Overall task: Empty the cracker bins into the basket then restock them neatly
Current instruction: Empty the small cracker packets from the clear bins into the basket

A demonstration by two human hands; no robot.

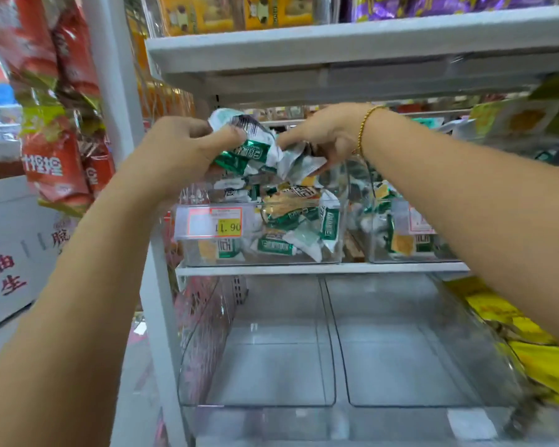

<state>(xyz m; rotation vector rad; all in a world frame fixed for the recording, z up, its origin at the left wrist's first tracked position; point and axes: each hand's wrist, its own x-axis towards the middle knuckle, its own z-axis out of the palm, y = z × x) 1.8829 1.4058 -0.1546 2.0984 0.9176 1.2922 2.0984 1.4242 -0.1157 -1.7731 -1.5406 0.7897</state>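
Plastic bins (271,366) nearest, on the low shelf, are standing empty, while above them another bin (188,250) is holding a jumble of green-and-white cracker packets (291,221). Over it the left hand (178,153) and right hand (323,133) are gripping one crumpled bunch of packets (255,146), fingers curled tight. Emptying is seemingly going on, so the bunch is needing carrying to the basket, which is out of sight.

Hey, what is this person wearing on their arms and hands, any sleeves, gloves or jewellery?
No sleeves or gloves show. The right hand has a thin gold beaded bracelet at its wrist. The left hand and its wrist wear nothing that can be seen.
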